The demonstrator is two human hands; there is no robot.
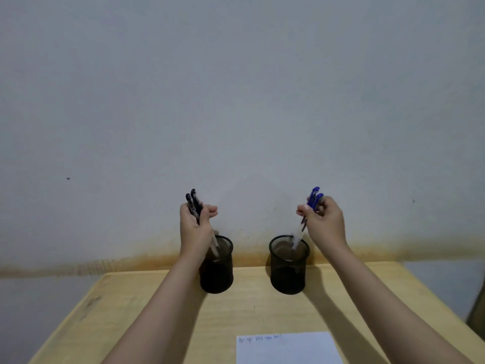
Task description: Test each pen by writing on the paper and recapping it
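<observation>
Left hand (195, 227) is closed round a bunch of black pens (193, 203) over the left cup (216, 266), right hand (324, 223) grips the blue pens (315, 197) above the right cup (289, 264), tips down inside. I'd keep each bunch upright and steady so the tips don't snag the mesh. Paper (288, 349) sits near on the desk (147, 311), cut off at the bottom, scribbles unreadable. Can't count pens.

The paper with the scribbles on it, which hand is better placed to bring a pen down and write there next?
Probably the right hand. The paper lies toward the right side of the table's near edge, roughly under the right forearm; the left hand would need to cross over. Both hands already hold pens.
</observation>
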